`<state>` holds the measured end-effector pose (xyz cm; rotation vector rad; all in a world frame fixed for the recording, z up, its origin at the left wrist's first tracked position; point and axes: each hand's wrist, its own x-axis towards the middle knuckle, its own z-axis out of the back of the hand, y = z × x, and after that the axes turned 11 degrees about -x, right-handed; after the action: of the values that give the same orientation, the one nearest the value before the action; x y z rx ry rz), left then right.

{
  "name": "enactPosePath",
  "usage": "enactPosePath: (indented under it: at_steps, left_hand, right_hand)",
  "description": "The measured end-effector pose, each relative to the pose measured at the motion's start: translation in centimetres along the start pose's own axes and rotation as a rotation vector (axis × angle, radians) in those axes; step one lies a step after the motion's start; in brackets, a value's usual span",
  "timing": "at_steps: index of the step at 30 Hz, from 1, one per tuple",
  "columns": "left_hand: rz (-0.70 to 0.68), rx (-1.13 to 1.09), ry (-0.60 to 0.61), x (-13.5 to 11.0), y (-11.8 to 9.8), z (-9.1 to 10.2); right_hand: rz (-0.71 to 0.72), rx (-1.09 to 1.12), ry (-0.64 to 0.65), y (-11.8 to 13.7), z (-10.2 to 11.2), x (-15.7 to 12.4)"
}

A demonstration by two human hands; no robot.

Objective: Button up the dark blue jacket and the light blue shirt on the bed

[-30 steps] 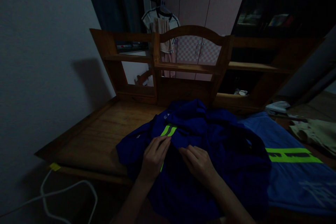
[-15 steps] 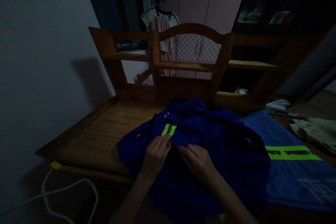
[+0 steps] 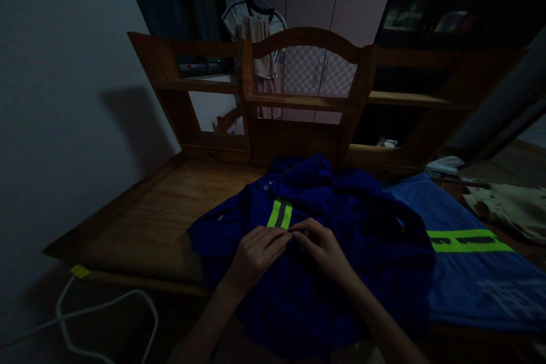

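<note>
A dark blue work jacket (image 3: 358, 222) with a yellow-green and grey reflective stripe (image 3: 280, 214) lies spread in loose folds on a wooden bed board. My left hand (image 3: 258, 253) is closed on the jacket's cloth just below the stripe. Close beside it, my right hand (image 3: 322, 244) pinches the same cloth between thumb and fingers. The fingertips of both hands meet at the stripe's lower end. Dim light hides whether a button or zip lies between them.
A wooden headboard with shelves (image 3: 305, 103) stands behind the bed board (image 3: 170, 205). To the right lies a lighter blue garment (image 3: 460, 284) with a reflective band, and pale cloth (image 3: 507, 207) beyond. A white cable (image 3: 115, 298) hangs at the lower left.
My right hand has moved left and up to meet my left hand, and its fingers now pinch the cloth. The left hand has shifted slightly right. The view has tilted a little.
</note>
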<state>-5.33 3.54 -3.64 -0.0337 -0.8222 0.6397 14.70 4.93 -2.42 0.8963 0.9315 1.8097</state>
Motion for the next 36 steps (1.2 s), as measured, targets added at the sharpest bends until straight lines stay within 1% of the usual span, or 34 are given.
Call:
enactPosePath:
  at_steps: [2, 4, 6, 9, 12, 14, 16, 18, 20, 22, 25, 27, 29, 31, 34, 36]
  left_hand:
    - [-0.008, -0.013, 0.010, 0.1, -0.2, 0.1]
    - [-0.009, -0.031, 0.019, 0.1, -0.3, 0.1]
    - [-0.004, -0.046, 0.021, 0.1, -0.4, 0.1]
    - [0.001, -0.052, 0.019, 0.0, -0.3, 0.0]
    - [-0.003, -0.049, 0.029, -0.1, -0.1, -0.1]
    - [-0.012, -0.029, 0.046, -0.2, 0.0, 0.0]
    - [-0.028, 0.010, 0.037, -0.2, 0.1, 0.0]
    - [-0.041, 0.056, 0.003, -0.2, 0.0, 0.0]
    - [-0.048, 0.097, -0.024, -0.1, -0.1, 0.1]
    - [-0.053, 0.139, -0.048, 0.1, -0.2, 0.1]
    - [-0.041, 0.205, -0.081, 0.2, -0.3, 0.0]
    - [-0.029, 0.216, -0.060, 0.2, -0.2, -0.1]
    - [-0.023, 0.158, -0.016, 0.2, -0.1, -0.4]
    - [0.019, 0.028, -0.009, 0.3, 0.0, -0.7]
    - [0.154, -0.197, -0.042, 0.5, 0.0, -1.0]
    - [0.200, -0.314, -0.058, 0.7, -0.1, -1.0]
  right_hand:
    - [-0.085, 0.164, 0.090, -0.7, -0.1, 0.3]
    - [-0.146, 0.290, 0.150, -1.2, -0.1, 0.5]
    - [-0.185, 0.352, 0.163, -1.4, -0.2, 0.7]
    - [-0.229, 0.366, 0.131, -1.4, -0.2, 0.8]
    - [-0.244, 0.312, 0.091, -1.2, -0.1, 0.6]
    - [-0.231, 0.234, 0.071, -1.0, -0.1, 0.3]
    - [-0.169, 0.093, 0.037, -0.6, -0.1, 0.0]
    - [-0.071, -0.065, -0.008, -0.2, -0.2, -0.3]
    - [0.015, -0.168, -0.034, 0.1, -0.2, -0.4]
    - [0.054, -0.207, -0.032, 0.3, -0.2, -0.4]
    - [0.061, -0.219, -0.024, 0.3, -0.3, -0.4]
    - [0.047, -0.206, -0.019, 0.1, -0.4, -0.3]
    - [0.040, -0.180, -0.010, 0.0, -0.5, -0.3]
    - [0.023, -0.118, 0.013, -0.3, -0.6, -0.3]
    - [-0.079, 0.051, 0.054, -0.8, -0.6, 0.0]
    - [-0.159, 0.155, 0.061, -1.1, -0.5, 0.2]
